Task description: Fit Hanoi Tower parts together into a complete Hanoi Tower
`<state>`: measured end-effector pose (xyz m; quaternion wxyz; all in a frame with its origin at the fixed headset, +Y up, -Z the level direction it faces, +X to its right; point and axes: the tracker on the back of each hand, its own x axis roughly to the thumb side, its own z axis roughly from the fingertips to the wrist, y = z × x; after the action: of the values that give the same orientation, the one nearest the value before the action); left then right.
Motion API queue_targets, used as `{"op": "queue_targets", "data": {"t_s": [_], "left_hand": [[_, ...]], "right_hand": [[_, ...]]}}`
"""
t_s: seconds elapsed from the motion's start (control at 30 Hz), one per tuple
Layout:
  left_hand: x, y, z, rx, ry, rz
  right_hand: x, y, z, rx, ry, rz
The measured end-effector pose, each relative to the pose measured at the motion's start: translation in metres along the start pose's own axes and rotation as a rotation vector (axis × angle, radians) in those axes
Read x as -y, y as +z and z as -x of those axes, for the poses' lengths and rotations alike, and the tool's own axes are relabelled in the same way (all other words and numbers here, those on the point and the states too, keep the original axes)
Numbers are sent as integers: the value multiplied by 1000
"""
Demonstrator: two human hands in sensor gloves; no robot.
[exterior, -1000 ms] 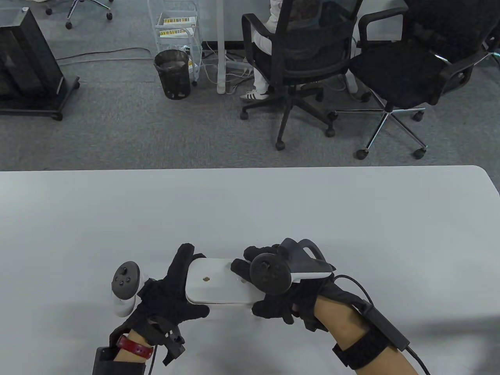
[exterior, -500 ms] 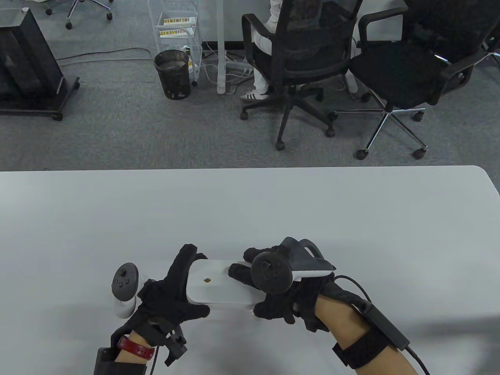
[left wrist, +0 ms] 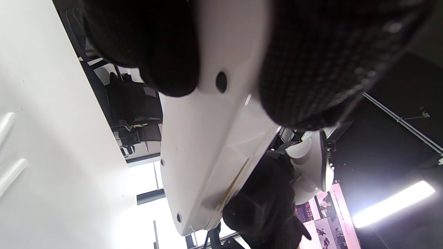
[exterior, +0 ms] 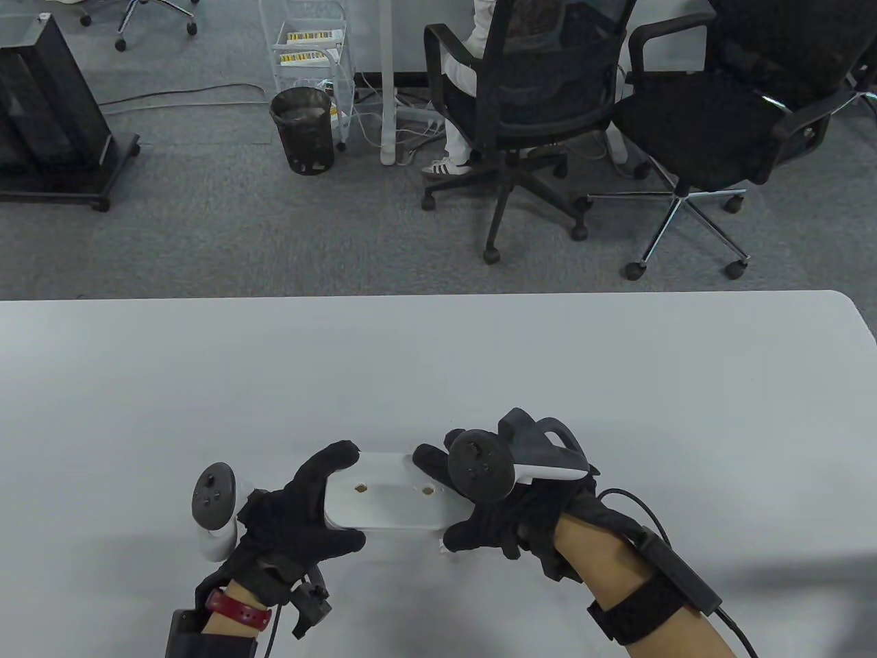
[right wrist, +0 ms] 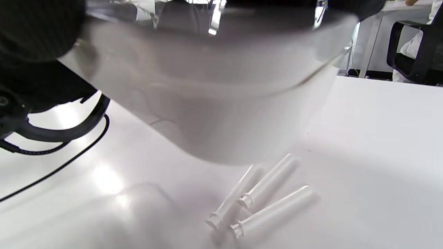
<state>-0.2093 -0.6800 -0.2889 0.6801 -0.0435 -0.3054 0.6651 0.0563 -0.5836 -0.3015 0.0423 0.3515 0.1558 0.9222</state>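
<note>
A white oblong tower base [exterior: 390, 499] with two peg holes showing is held above the table between both hands. My left hand [exterior: 301, 510] grips its left end, thumb at the near edge and fingers over the far edge. My right hand [exterior: 479, 507] grips its right end. The left wrist view shows the base's underside [left wrist: 207, 145] with small holes. The right wrist view shows the base [right wrist: 214, 69] from below and three white pegs [right wrist: 263, 197] lying together on the table beneath it.
The white table [exterior: 616, 384] spreads out behind and to both sides of the hands. Beyond its far edge stand office chairs [exterior: 534, 116], a mesh bin [exterior: 303, 129] and a black cabinet [exterior: 48, 116] on grey carpet.
Both hands shifted slightly right and levelled the base. My right fingers drew back from its top, uncovering a second peg hole.
</note>
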Motion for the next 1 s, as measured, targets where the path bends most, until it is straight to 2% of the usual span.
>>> {"op": "queue_targets", "data": {"t_s": [0.37, 0.43, 0.5, 0.6, 0.67, 0.8, 0.87, 1.0], "left_hand": [[2, 0, -1, 9, 8, -6], [-2, 1, -1, 9, 12, -32], [-4, 2, -1, 11, 26, -44], [-4, 2, -2, 13, 29, -63], [-4, 2, -2, 13, 29, -64], [-5, 3, -1, 18, 56, -81], [-4, 2, -3, 16, 60, -74], [-3, 1, -5, 7, 32, -52]], "right_hand": [[0, -2, 3, 16, -9, 48], [0, 1, 11, -82, -52, 62], [-1, 4, 21, -190, -48, 32], [-8, 7, 31, -247, -213, 7], [-14, 10, 37, -210, -356, 46], [-20, 15, 49, -51, -445, 63], [-21, 18, 52, -26, -503, 120], [-20, 21, 53, -29, -468, 199]]}}
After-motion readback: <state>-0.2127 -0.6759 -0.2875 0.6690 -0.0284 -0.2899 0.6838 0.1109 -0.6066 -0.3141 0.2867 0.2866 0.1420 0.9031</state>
